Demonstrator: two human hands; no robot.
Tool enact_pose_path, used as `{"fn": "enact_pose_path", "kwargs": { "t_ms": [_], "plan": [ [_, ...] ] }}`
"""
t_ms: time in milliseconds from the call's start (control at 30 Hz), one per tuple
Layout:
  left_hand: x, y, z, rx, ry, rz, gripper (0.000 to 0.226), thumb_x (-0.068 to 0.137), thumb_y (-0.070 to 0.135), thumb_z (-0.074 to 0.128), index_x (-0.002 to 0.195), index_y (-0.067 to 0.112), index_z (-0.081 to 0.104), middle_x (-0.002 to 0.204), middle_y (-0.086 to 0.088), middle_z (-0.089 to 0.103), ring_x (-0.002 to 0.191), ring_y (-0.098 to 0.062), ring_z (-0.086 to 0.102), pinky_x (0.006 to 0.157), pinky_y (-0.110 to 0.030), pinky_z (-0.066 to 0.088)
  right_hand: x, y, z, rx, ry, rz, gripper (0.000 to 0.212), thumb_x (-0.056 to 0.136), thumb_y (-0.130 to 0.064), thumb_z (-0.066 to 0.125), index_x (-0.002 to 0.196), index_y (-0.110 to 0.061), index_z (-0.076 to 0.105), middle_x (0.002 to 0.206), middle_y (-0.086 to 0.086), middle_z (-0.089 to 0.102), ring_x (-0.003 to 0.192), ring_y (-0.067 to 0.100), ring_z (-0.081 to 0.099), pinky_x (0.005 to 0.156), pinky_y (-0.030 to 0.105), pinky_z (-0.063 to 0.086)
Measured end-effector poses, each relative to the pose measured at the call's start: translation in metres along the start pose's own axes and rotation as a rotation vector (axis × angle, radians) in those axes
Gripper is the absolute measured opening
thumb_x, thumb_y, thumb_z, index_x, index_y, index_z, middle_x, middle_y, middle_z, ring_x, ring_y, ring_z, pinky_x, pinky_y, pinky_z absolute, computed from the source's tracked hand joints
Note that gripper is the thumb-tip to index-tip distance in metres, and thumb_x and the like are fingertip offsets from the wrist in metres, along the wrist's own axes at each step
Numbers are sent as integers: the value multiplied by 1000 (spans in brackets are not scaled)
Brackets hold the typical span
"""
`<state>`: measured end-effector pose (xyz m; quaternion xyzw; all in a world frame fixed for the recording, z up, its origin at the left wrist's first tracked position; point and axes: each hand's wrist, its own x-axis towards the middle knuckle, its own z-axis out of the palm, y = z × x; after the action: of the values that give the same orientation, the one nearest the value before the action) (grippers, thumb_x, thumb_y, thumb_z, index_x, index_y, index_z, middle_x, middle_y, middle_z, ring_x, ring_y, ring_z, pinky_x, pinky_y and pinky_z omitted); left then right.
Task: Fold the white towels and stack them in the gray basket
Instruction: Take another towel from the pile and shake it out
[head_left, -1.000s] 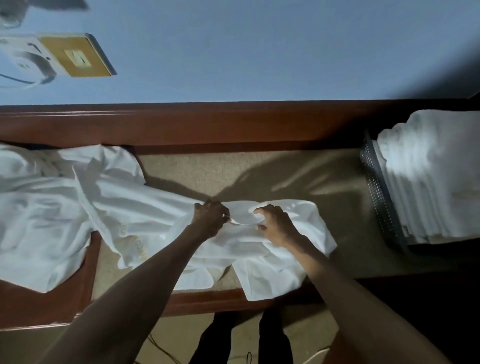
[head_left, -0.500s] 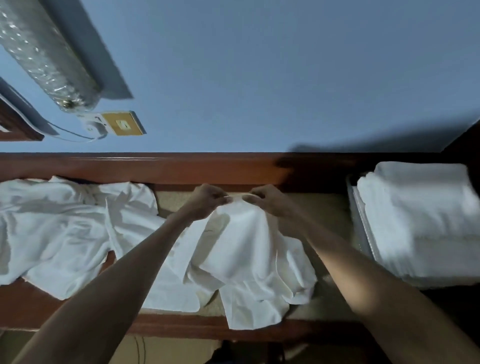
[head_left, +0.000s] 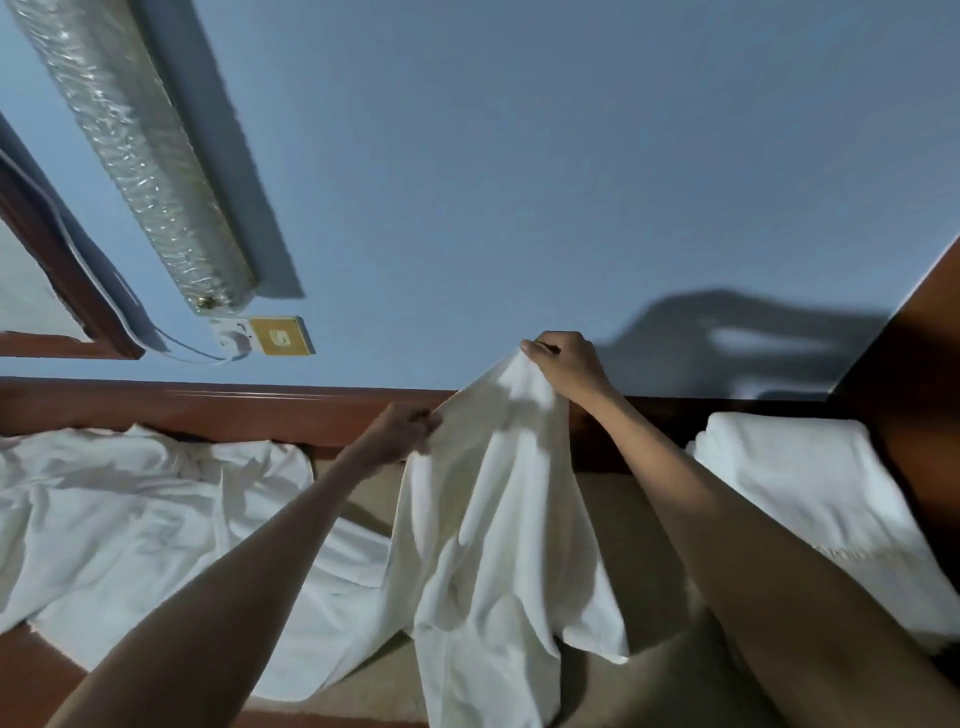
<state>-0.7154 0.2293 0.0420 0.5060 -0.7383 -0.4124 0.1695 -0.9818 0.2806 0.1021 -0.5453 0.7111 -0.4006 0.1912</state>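
A white towel hangs lifted above the beige tabletop, its lower end draping down to the surface. My right hand pinches its top corner, held highest. My left hand grips the towel's left edge a little lower. A heap of unfolded white towels lies on the left of the table. A stack of folded white towels sits at the right; the gray basket under it is hidden in this view.
A dark wooden rail runs along the back of the table under a blue wall. A wall lamp and a gold switch plate hang at the upper left. A wooden panel stands at the far right.
Both hands have lifted the towel off the table. My right hand rose higher and the hands drew apart. The view tilted up toward the wall.
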Motion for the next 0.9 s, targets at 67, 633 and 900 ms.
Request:
{"fn": "enact_pose_path", "kwargs": {
  "t_ms": [67, 633, 900],
  "plan": [
    [-2, 26, -17, -150, -44, 13, 29, 104, 23, 59, 82, 7, 68, 64, 5, 53, 57, -10, 42, 53, -24, 33, 5, -3, -5, -148, -81, 114, 7, 89, -25, 70, 94, -25, 65, 94, -3, 64, 93, 19, 64, 80, 30, 47],
    [-35, 39, -101, -296, -271, 114, 56, 90, 45, 76, 74, -7, 61, 73, -14, 55, 66, -24, 53, 62, -32, 40, -3, -77, 15, 315, -569, 70, 11, 103, -19, 58, 95, -17, 65, 93, -3, 65, 88, 9, 61, 82, 24, 48],
    [-37, 35, -121, -368, -179, 142, 41, 99, 34, 67, 90, -7, 70, 87, -16, 70, 81, -29, 65, 75, -38, 52, 2, -64, 20, 65, -428, 121, 23, 94, -11, 67, 109, -27, 61, 106, -2, 66, 93, 14, 62, 72, 23, 46]
  ]
}}
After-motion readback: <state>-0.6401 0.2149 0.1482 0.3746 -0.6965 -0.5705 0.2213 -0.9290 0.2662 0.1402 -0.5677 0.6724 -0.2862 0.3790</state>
